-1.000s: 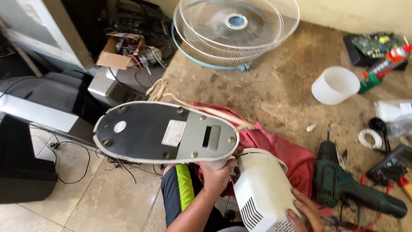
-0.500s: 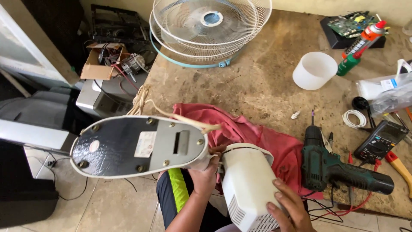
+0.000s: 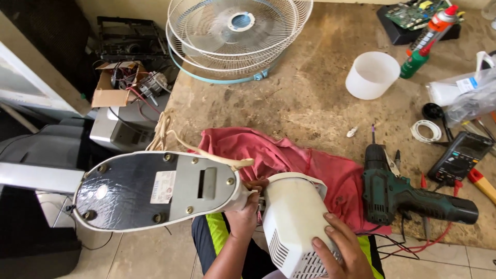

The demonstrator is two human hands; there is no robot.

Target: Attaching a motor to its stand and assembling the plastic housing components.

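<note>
My left hand (image 3: 242, 216) grips the neck of a white fan where the oval base (image 3: 155, 188) meets the motor housing. The base's grey underside faces me, with screws around its rim and a label in the middle. My right hand (image 3: 342, 249) holds the white motor housing (image 3: 294, 222) from below at its vented rear end. A cream power cord (image 3: 170, 135) loops from the base over a red cloth (image 3: 289, 157) on the workbench. The fan is held over the bench's near edge, above my lap.
White wire fan guards (image 3: 237, 36) lie at the bench's far side. A white plastic cup (image 3: 371, 75), spray can (image 3: 429, 36), green cordless drill (image 3: 408, 194), multimeter (image 3: 460, 155) and coil of white wire (image 3: 428, 130) sit to the right. A cardboard box of parts (image 3: 121, 85) stands on the left.
The fan base and motor housing have shifted slightly left and lower in view as my head moved. Both hands keep the same hold.
</note>
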